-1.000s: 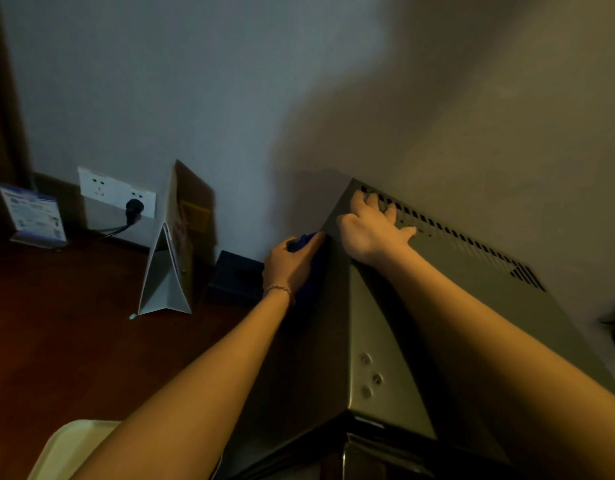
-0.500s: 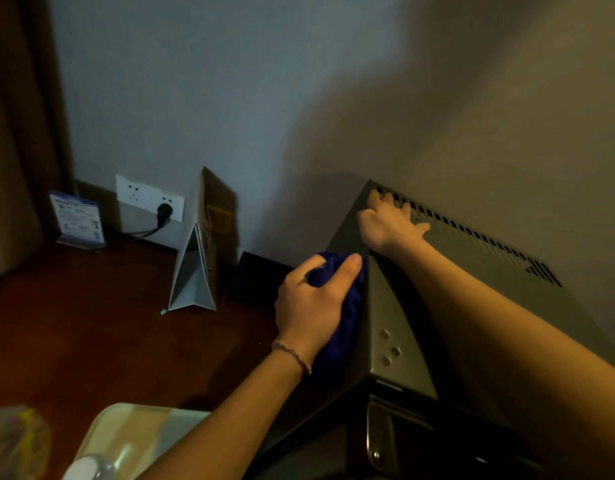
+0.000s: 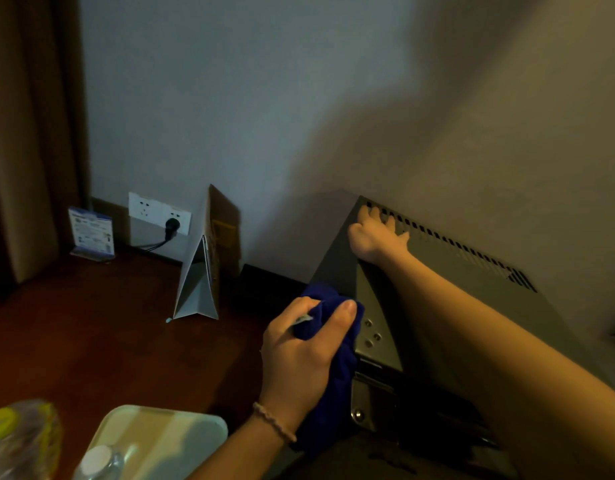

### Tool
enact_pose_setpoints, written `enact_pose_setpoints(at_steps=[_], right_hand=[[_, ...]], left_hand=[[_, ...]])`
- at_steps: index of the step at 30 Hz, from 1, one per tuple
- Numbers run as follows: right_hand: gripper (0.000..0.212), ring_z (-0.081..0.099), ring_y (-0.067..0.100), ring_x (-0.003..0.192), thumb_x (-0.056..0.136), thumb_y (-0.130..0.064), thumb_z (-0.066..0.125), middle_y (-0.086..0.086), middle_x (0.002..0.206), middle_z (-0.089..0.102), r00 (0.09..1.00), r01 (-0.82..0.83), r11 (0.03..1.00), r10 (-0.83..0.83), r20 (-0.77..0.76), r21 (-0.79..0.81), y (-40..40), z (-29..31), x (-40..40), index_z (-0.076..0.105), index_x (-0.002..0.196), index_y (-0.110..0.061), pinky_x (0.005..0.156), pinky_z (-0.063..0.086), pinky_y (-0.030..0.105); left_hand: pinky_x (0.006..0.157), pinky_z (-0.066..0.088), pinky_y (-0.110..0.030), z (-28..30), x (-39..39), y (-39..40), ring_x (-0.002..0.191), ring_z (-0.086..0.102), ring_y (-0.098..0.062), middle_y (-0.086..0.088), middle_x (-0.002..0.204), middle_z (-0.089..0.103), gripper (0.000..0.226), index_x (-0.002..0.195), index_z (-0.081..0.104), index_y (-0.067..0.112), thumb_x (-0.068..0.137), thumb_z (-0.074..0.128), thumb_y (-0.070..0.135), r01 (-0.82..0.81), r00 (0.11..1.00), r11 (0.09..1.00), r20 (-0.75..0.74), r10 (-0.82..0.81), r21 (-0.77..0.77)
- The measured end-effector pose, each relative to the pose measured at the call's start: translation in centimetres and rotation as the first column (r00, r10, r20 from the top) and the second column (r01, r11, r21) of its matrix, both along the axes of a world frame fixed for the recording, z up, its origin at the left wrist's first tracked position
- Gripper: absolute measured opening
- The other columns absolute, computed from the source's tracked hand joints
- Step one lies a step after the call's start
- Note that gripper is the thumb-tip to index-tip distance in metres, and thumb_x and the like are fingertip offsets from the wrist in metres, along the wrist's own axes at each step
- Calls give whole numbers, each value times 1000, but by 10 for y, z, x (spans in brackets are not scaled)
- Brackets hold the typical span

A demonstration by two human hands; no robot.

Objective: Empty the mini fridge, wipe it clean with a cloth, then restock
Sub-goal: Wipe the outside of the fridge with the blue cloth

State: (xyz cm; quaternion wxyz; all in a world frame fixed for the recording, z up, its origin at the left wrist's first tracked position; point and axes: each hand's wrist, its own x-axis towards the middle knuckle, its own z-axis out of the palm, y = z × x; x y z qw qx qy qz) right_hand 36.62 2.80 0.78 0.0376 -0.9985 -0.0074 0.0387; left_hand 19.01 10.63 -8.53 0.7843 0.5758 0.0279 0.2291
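Now left hand [image 3: 301, 355] grips the blue cloth [image 3: 334, 368], fingers curled round it, against the mini fridge [image 3: 448, 289] left side near its front corner. Right hand [image 3: 377, 237] lies flat, fingers spread, on top.

The dark reddish wooden tabletop [image 3: 91, 341] runs up to the wall. Near the wall at the left stands a small blue-and-white printed card stand [image 3: 91, 233]. To its right, a folded tent-shaped paper bag [image 3: 200, 271] stands upright, with a low black box [image 3: 264, 289] just beside it. The grey mini fridge [image 3: 472, 306] stands at the right. At the near edge lie a pale tray [image 3: 181, 431], a clear bottle with a white cap [image 3: 98, 462] and a blurred wrapped item with a yellow-green lid [image 3: 18, 434].
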Motion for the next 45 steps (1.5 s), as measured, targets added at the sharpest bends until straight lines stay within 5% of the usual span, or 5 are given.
enact_pose_setpoints(at_steps=[16,27,34,41,45], right_hand=[[54,7,37,153,104,-26,26,8,168,11,994,-101,994,99,50,31,-9,-7,17,24,155,-8,121,9,60],[44,24,40,146,101,-23,28,14,154,34,993,-86,995,82,88,40,-12,-14,28,40,137,-3,117,18,64],[42,27,40,143,99,-22,30,14,153,36,994,-70,996,65,87,55,-9,-12,27,42,136,-4,116,20,63],[42,25,38,146,101,-24,32,11,155,34,994,-72,996,67,81,58,-7,-10,22,41,139,-7,117,17,62],[51,13,34,153,102,-26,38,7,164,23,996,-60,998,58,64,35,-3,-7,19,33,150,-12,121,11,58]], left_hand=[[75,54,-54,-18,154,-7,69,63,-26,-4,61,64,37,55,63,27,58,74,62,26,949,987,-307,-75,-159],[79,45,-29,-33,252,-8,84,58,-15,3,97,61,34,103,59,23,84,73,47,118,900,984,-404,-164,-137],[82,42,-28,-62,238,-5,98,53,-16,0,119,59,63,134,56,15,83,74,49,112,886,981,-432,-171,-160],[85,53,-39,-109,172,-2,93,65,-24,-6,103,70,41,93,68,23,75,77,58,101,826,985,-541,-161,-138],[88,53,-42,-117,113,0,98,66,-29,-8,107,71,85,104,70,19,51,70,85,57,824,995,-560,-91,-78]])
